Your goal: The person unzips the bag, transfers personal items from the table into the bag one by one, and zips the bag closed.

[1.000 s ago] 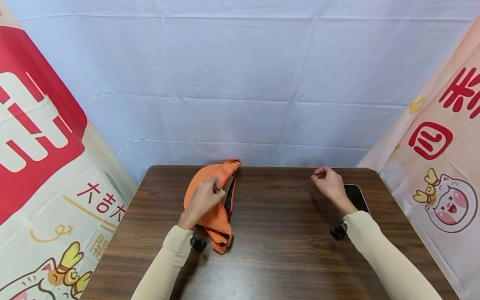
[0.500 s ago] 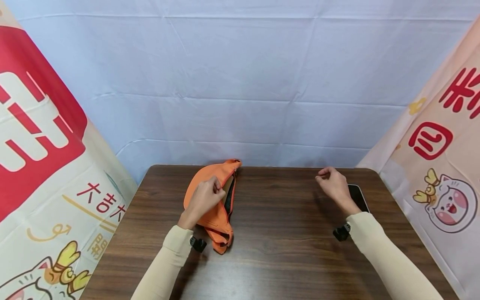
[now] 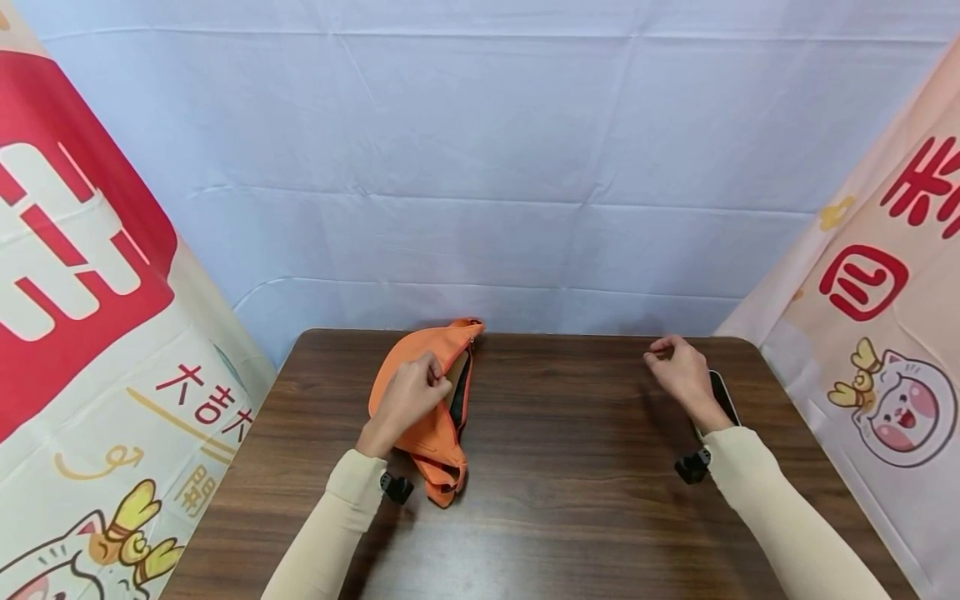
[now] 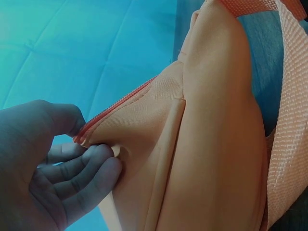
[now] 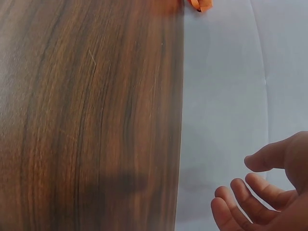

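An orange waist bag (image 3: 431,437) lies on the left of the table with its zipped mouth gaping. Thumb and fingers of my left hand (image 3: 411,392) pinch the edge of that mouth beside the red zipper (image 4: 115,106), seen close in the left wrist view. On the far right my right hand (image 3: 681,368) hovers above the table, holding nothing. Its fingers are loosely bent, with thumb and fingertips apart in the right wrist view. A dark smartphone (image 3: 722,398) lies just beside this hand, partly hidden by the hand and wrist.
The brown wooden table (image 3: 570,467) ends at the back against a pale hanging cloth (image 3: 480,167). Printed banners hang at the left (image 3: 97,333) and right (image 3: 885,375). A webbing strap (image 4: 291,110) of the bag loops off its side.
My right hand has shifted rightward in small steps, covering more of the smartphone. The left hand and the waist bag stay where they were.
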A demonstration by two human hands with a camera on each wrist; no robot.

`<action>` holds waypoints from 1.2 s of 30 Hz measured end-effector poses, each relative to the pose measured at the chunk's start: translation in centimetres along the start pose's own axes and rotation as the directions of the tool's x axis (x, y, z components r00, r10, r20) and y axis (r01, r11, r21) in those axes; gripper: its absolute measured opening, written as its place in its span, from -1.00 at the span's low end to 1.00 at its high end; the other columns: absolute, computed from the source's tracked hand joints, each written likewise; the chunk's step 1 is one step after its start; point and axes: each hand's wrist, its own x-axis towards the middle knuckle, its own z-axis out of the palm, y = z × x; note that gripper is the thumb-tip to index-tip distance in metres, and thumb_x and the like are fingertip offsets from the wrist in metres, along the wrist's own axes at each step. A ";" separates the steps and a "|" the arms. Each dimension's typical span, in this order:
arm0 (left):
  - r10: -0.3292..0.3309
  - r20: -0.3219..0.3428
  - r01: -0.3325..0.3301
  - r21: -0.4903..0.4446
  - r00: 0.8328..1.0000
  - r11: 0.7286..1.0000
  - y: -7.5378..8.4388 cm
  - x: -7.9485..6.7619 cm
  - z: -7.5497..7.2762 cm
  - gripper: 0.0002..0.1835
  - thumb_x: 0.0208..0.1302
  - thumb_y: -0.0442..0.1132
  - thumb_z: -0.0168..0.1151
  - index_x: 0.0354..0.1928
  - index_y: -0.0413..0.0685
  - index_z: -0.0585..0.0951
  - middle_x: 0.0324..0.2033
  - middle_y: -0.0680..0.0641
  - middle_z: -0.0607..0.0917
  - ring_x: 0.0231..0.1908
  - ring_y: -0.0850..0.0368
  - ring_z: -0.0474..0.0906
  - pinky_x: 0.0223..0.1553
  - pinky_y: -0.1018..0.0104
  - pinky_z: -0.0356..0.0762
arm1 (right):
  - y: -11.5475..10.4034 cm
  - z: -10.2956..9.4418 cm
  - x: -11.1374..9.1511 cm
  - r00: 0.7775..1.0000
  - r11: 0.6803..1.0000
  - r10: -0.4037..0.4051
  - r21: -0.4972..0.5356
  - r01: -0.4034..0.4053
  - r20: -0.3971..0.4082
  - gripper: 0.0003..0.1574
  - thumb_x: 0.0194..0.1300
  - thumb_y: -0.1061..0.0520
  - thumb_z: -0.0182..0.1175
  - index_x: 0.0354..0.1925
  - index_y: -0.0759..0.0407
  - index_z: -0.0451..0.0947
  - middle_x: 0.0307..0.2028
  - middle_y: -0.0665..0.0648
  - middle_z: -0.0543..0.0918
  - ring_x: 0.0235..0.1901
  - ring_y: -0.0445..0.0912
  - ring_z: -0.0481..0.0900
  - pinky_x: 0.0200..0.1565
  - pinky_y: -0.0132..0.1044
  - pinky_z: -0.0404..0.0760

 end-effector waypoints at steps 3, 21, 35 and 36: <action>-0.004 0.000 0.004 0.002 1.000 1.000 0.0 0.1 0.0 -0.87 0.41 -0.30 0.26 -0.28 -0.01 0.49 -0.50 0.04 0.59 -0.59 0.20 0.41 -0.51 0.38 0.33 | 0.3 -0.2 -0.1 1.000 1.000 0.007 0.002 -0.007 0.007 -0.60 0.56 0.05 0.17 0.16 0.32 0.55 0.05 0.42 0.68 -0.12 0.23 0.65 -0.18 -0.01 0.55; -0.019 0.007 0.019 0.011 1.000 1.000 0.1 0.2 0.0 -0.88 0.41 -0.29 0.27 -0.27 -0.04 0.50 -0.50 0.04 0.58 -0.59 0.20 0.40 -0.50 0.37 0.32 | 2.2 -1.1 0.3 0.998 0.998 0.059 -0.001 -0.059 0.019 -0.51 0.58 0.00 0.12 0.22 0.35 0.53 0.13 0.46 0.64 0.02 0.34 0.61 -0.05 0.19 0.56; 0.002 -0.001 -0.002 0.004 1.000 1.000 0.2 0.1 -0.2 -0.91 0.38 -0.33 0.23 -0.27 -0.06 0.50 -0.51 0.03 0.57 -0.59 0.20 0.42 -0.49 0.38 0.34 | 2.8 -1.4 0.3 0.997 0.997 0.076 -0.024 -0.076 0.014 -0.50 0.57 0.00 0.13 0.22 0.36 0.54 0.15 0.48 0.63 0.02 0.36 0.61 -0.03 0.22 0.55; 0.003 -0.001 -0.003 0.003 1.000 1.000 0.2 0.1 -0.2 -0.91 0.38 -0.33 0.22 -0.27 -0.06 0.50 -0.51 0.03 0.57 -0.59 0.20 0.42 -0.49 0.37 0.34 | 2.8 -1.4 0.3 0.997 0.997 0.079 -0.025 -0.078 0.013 -0.50 0.57 0.00 0.13 0.22 0.36 0.54 0.15 0.48 0.63 0.01 0.36 0.61 -0.02 0.22 0.55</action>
